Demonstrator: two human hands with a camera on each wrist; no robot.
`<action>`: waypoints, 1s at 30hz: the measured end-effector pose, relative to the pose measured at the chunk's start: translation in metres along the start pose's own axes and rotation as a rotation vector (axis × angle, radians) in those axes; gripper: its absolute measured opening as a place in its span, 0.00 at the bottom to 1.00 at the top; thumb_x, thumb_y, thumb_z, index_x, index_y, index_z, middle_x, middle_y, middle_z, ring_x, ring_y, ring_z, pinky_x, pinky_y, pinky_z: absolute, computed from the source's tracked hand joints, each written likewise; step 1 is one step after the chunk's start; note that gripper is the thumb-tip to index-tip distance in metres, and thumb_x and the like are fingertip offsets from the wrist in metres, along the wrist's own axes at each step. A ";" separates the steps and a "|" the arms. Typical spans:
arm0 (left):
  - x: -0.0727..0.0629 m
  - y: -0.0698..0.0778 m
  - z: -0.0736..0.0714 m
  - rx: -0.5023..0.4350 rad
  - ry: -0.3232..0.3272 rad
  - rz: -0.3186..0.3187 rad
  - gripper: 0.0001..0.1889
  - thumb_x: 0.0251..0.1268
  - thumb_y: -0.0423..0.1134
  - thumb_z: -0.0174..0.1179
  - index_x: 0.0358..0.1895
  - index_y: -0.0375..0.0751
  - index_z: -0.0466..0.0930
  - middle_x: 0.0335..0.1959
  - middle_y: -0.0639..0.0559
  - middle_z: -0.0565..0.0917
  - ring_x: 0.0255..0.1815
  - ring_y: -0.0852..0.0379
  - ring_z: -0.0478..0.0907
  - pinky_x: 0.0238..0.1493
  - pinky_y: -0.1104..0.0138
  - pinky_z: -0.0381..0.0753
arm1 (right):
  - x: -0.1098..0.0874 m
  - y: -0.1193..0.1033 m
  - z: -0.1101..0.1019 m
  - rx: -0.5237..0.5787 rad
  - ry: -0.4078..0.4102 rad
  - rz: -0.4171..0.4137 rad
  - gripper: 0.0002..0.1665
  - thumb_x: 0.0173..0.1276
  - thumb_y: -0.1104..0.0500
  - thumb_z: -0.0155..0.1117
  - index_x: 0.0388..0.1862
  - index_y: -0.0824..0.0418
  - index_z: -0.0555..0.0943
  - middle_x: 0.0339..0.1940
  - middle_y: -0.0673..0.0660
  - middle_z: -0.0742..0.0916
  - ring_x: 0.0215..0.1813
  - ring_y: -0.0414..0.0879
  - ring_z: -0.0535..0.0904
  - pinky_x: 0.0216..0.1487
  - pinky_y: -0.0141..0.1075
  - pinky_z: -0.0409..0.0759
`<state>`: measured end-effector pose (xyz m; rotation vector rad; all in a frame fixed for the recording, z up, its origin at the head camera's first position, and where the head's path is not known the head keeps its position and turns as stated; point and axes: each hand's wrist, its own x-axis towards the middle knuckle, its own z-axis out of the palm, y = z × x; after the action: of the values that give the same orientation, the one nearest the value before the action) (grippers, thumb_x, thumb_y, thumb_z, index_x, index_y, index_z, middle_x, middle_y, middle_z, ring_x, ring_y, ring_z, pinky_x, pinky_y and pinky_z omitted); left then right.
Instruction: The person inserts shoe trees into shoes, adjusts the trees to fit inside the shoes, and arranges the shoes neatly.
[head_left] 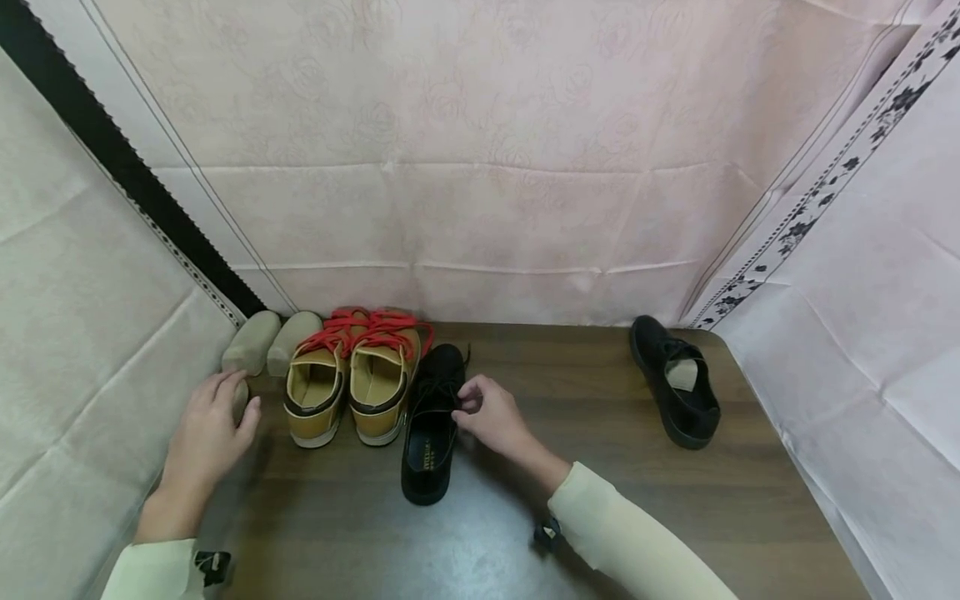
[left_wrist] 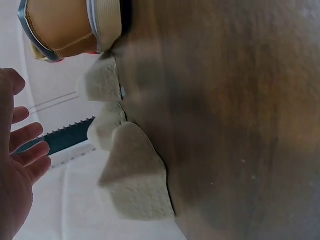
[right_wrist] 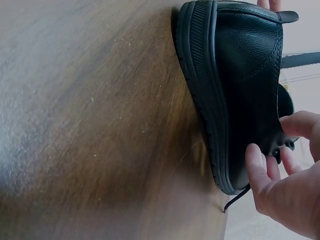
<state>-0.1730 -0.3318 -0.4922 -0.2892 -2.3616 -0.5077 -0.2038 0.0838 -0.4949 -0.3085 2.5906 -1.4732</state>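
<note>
Two tan shoes (head_left: pixel 313 421) with red laces stand side by side, toes toward the back wall. Just right of them is a black lace-up shoe (head_left: pixel 426 450). My right hand (head_left: pixel 491 414) is at its lace side, with bent fingers (right_wrist: pixel 254 156) and thumb pinching the upper near the eyelets. My left hand (head_left: pixel 208 433) is over a beige-grey rounded piece (left_wrist: pixel 142 175) at the far left, fingers spread and loosely bent; the left wrist view shows it apart from the piece. Two similar pieces (head_left: pixel 294 342) stand behind it against the back wall.
A second black shoe (head_left: pixel 675 392) stands far right, a beige piece (head_left: pixel 682 374) inside it. Cloth-covered walls (head_left: pixel 480 217) enclose the brown wooden surface (head_left: pixel 555 392) at the back and both sides. The left wall (head_left: pixel 97 350) runs close beside my left hand.
</note>
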 end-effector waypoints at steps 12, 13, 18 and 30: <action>-0.004 -0.019 -0.009 0.081 -0.134 -0.224 0.30 0.58 0.36 0.68 0.62 0.21 0.73 0.59 0.19 0.75 0.59 0.21 0.70 0.59 0.33 0.68 | -0.001 0.003 0.001 0.045 -0.008 -0.024 0.15 0.67 0.58 0.75 0.49 0.56 0.80 0.50 0.55 0.84 0.52 0.49 0.85 0.54 0.43 0.84; -0.004 -0.020 -0.011 0.087 -0.161 -0.255 0.31 0.59 0.37 0.67 0.62 0.21 0.72 0.59 0.19 0.74 0.59 0.21 0.69 0.59 0.33 0.68 | -0.001 0.004 0.001 0.047 -0.009 -0.028 0.15 0.67 0.58 0.75 0.49 0.57 0.80 0.50 0.55 0.84 0.52 0.50 0.85 0.54 0.43 0.84; -0.009 -0.024 -0.017 0.125 -0.244 -0.367 0.32 0.62 0.39 0.66 0.63 0.20 0.70 0.60 0.20 0.72 0.58 0.21 0.69 0.56 0.32 0.69 | -0.001 0.003 0.000 0.055 -0.014 -0.041 0.15 0.67 0.59 0.75 0.49 0.57 0.80 0.50 0.56 0.85 0.52 0.51 0.85 0.54 0.44 0.84; -0.026 -0.040 -0.020 0.140 -0.313 -0.512 0.34 0.64 0.43 0.67 0.65 0.21 0.69 0.59 0.17 0.70 0.56 0.19 0.69 0.52 0.31 0.69 | 0.000 0.003 -0.002 0.032 -0.035 -0.046 0.15 0.68 0.59 0.74 0.49 0.58 0.80 0.50 0.56 0.84 0.52 0.51 0.85 0.54 0.44 0.84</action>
<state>-0.1550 -0.3782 -0.5072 0.3360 -2.7674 -0.5575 -0.2051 0.0871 -0.4964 -0.3898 2.5463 -1.5084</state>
